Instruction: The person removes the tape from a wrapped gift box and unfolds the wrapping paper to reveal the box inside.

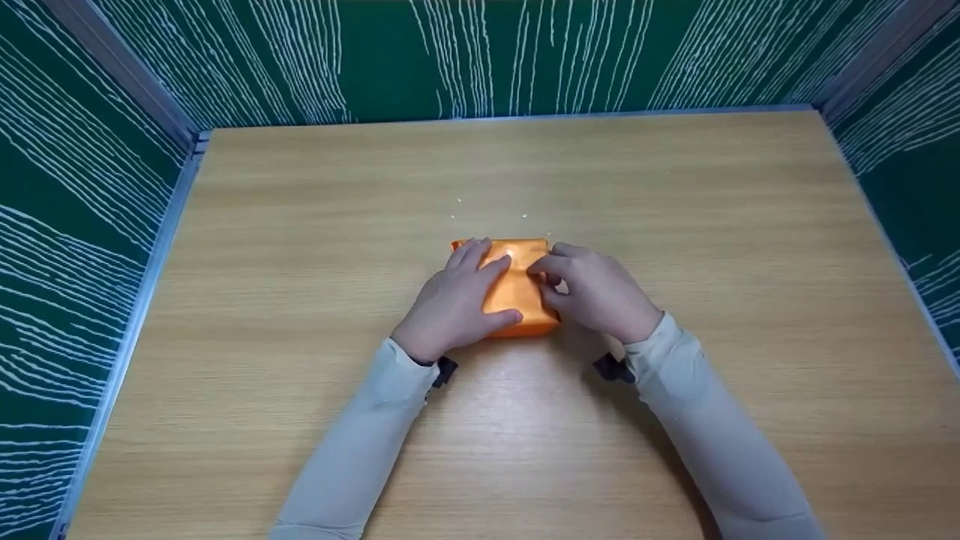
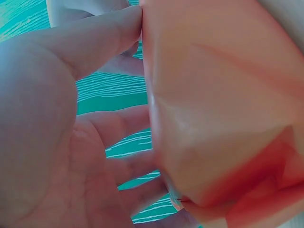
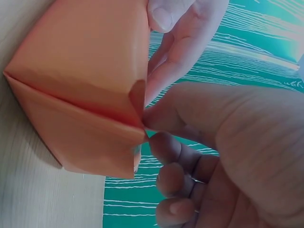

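Orange package (image 1: 519, 292) lies mid-frame on the surface (image 1: 495, 450) in the head view, left hand (image 1: 456, 300) resting across it, fingers spread. Only the right wrist view clearly shows, left of centre, the folded end (image 3: 85, 140) that the right hand (image 3: 228, 137) pinches.

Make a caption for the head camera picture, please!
Left hand on an orange packet, right hand pinching its edge, on a wood-grain table.

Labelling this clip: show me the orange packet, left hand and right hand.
Orange packet (image 1: 520, 289): head view, top face.
Left hand (image 1: 456, 298): head view, back of the hand.
Right hand (image 1: 601, 289): head view, back of the hand.
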`<state>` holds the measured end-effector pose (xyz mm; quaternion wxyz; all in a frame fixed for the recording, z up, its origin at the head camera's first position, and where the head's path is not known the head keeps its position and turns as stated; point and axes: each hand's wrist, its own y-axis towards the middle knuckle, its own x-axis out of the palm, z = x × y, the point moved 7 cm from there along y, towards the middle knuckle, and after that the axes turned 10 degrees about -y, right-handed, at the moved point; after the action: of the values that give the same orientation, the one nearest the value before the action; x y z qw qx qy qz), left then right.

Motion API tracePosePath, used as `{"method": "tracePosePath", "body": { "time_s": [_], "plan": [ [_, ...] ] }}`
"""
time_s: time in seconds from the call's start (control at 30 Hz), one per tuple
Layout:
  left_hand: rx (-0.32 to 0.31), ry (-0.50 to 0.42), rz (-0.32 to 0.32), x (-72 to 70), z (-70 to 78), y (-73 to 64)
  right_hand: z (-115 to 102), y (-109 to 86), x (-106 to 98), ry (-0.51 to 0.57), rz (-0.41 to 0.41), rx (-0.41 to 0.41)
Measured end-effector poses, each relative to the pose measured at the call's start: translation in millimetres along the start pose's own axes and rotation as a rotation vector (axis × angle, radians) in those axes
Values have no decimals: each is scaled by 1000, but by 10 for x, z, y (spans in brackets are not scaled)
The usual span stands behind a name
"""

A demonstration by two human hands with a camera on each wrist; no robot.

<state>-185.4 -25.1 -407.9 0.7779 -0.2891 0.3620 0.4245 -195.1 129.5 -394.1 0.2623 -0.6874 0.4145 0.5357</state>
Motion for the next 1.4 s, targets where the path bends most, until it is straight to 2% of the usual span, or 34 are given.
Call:
{"method": "tracePosePath", "body": {
  "time_s": [0.17,0.37,0.7,1.1,1.2,1.4],
  "plan": [
    [-7,4,2,22,-3,-3,2,-1,11,-3,2,6],
    [9,6,14,29,15,5,-14,2,11,-46,78,-5],
    [-8,15,50,48,23,22,-47,40,106,-95,114,98],
    [-22,14,51,63,12,35,10,44,96,-40,108,139],
    [-17,18,56,59,19,33,17,37,79,-30,110,114],
    [12,37,74,48,36,26,-22,6,33,-65,74,-44]
  ]
}}
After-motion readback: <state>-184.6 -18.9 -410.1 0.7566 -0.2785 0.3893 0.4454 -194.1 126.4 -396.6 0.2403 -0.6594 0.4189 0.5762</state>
